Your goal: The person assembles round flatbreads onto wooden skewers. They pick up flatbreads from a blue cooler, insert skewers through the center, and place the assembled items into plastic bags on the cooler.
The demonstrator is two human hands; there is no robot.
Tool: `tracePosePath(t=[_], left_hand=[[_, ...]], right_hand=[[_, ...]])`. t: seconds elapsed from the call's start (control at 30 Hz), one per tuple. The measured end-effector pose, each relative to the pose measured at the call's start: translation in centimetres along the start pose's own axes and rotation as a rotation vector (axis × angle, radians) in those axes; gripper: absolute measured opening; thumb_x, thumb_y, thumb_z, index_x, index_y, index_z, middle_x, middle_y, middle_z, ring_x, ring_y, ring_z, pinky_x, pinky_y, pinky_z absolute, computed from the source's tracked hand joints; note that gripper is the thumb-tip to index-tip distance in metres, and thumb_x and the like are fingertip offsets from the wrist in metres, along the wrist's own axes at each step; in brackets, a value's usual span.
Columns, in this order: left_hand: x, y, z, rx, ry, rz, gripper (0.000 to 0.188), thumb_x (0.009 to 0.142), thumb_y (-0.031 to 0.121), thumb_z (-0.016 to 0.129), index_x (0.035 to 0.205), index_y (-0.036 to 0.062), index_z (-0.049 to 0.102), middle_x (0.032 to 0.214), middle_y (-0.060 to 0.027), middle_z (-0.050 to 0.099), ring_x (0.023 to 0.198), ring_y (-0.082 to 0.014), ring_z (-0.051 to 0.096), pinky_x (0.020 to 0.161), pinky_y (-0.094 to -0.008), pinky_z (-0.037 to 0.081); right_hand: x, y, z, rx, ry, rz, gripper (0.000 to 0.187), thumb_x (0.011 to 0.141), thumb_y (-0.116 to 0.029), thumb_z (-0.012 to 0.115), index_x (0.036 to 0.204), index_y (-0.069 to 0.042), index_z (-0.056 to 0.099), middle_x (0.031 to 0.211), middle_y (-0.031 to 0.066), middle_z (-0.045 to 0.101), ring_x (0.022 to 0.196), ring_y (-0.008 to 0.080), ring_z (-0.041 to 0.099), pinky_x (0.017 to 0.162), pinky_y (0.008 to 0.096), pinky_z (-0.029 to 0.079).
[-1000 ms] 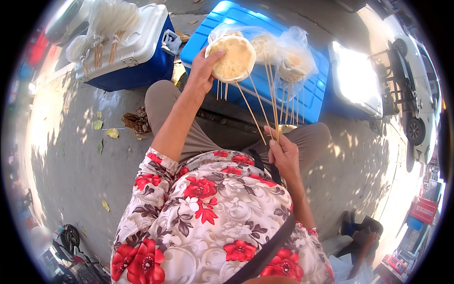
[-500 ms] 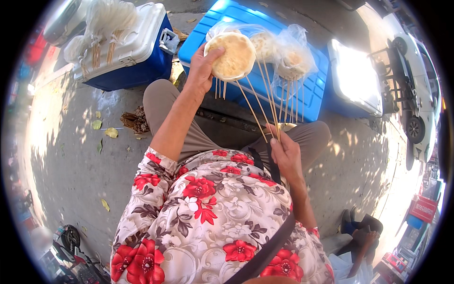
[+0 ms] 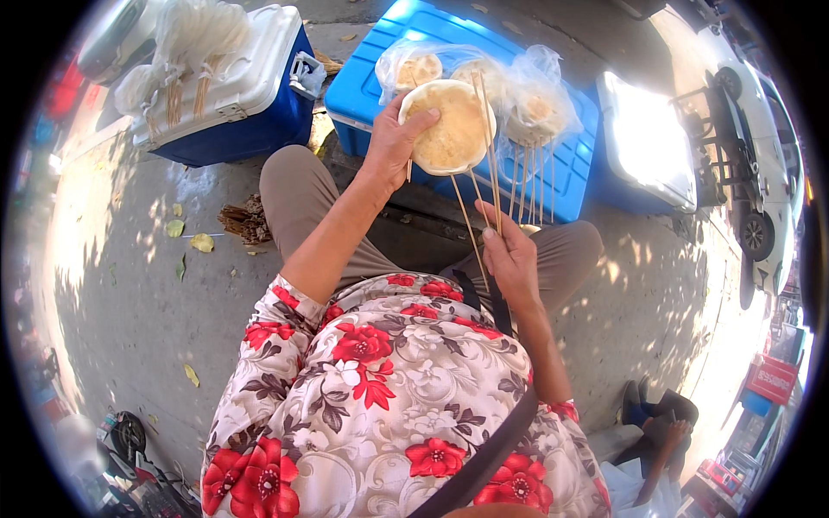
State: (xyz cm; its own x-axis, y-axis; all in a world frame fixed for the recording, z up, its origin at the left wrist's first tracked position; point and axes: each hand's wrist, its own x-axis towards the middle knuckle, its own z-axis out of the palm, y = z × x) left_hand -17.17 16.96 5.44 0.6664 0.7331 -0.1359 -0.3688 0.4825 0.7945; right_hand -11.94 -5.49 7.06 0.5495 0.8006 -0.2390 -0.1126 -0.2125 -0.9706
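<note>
A pale, round flat bread (image 3: 451, 129) is gripped by my left hand (image 3: 393, 145), its thumb pressed across the top face. Two thin wooden skewers (image 3: 469, 224) run down from its lower edge. My right hand (image 3: 511, 259) pinches a few more skewers (image 3: 493, 177), whose upper ends lie against the bread's right edge; whether they pierce it I cannot tell. Behind my hands, on a blue cooler box (image 3: 363, 73), lie several similar breads in clear plastic. One bagged bread (image 3: 537, 112) at the right has several skewers sticking out toward me.
To the left stands a blue cooler box with a white lid (image 3: 259, 65), bearing bagged skewers (image 3: 175, 102). A white-lidded box (image 3: 648, 138) is at the right. A bundle of brown sticks (image 3: 246, 220) lies by my left knee. Parked vehicles (image 3: 764, 173) line the far right.
My left hand has moved the bread right and slightly nearer me. My right hand has shifted a little, and its skewers now stand more upright against the bread's right side.
</note>
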Motion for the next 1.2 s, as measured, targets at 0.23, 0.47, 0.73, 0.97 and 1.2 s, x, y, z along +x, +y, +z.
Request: tracePosePath(t=[0.23,0.47,0.73,0.97,1.2], left_hand=[[-0.6,-0.9,0.2,-0.021,-0.011,-0.029,0.039,0.081,0.004,0.065,0.117,0.0010,0.053,0.104,-0.0085,0.063,0.091,-0.0163,0.064,0.076,-0.0296,0.054],[-0.9,-1.6,0.2,-0.003,-0.037,-0.065,0.040,0.081,0.005,0.066,0.118,0.0018,0.052,0.105,-0.0079,0.062,0.091,-0.0151,0.063,0.077,-0.0291,0.054],[-0.2,-2.6,-0.8,0.291,-0.042,0.007,0.041,0.083,0.013,0.067,0.120,0.0034,0.052,0.104,-0.0078,0.062,0.094,-0.0150,0.061,0.077,-0.0304,0.051],[5.5,1.7,-4.3,1.657,0.046,1.024,0.047,0.080,0.029,0.066,0.124,0.0133,0.054,0.135,-0.0175,0.043,0.122,-0.0344,0.042,0.098,-0.0452,0.035],[10.4,2.1,-4.6,1.730,0.011,0.877,0.034,0.080,0.016,0.059,0.112,0.0046,0.057,0.120,-0.0127,0.055,0.111,-0.0306,0.051,0.095,-0.0438,0.036]], right_hand=[[1.6,0.3,1.1,0.032,0.014,-0.051,0.034,0.094,-0.010,0.048,0.127,-0.003,0.051,0.059,-0.0061,0.040,0.050,0.0020,0.036,0.046,0.0199,0.030],[2.9,0.4,1.6,0.008,0.039,-0.078,0.027,0.095,-0.015,0.047,0.117,0.001,0.051,0.059,-0.0045,0.042,0.049,0.0028,0.037,0.045,0.0199,0.030],[4.4,2.5,0.9,-0.207,0.081,-0.152,0.023,0.095,-0.016,0.047,0.112,-0.001,0.053,0.061,-0.0018,0.047,0.049,0.0029,0.037,0.047,0.0193,0.032],[6.8,2.8,-0.6,0.065,0.076,0.074,0.023,0.095,-0.016,0.045,0.112,-0.002,0.053,0.060,0.0020,0.055,0.045,0.0030,0.035,0.043,0.0192,0.027],[14.7,1.6,1.9,0.080,0.029,-0.018,0.026,0.093,-0.019,0.046,0.108,0.000,0.055,0.060,0.0037,0.057,0.043,0.0033,0.038,0.042,0.0197,0.030]])
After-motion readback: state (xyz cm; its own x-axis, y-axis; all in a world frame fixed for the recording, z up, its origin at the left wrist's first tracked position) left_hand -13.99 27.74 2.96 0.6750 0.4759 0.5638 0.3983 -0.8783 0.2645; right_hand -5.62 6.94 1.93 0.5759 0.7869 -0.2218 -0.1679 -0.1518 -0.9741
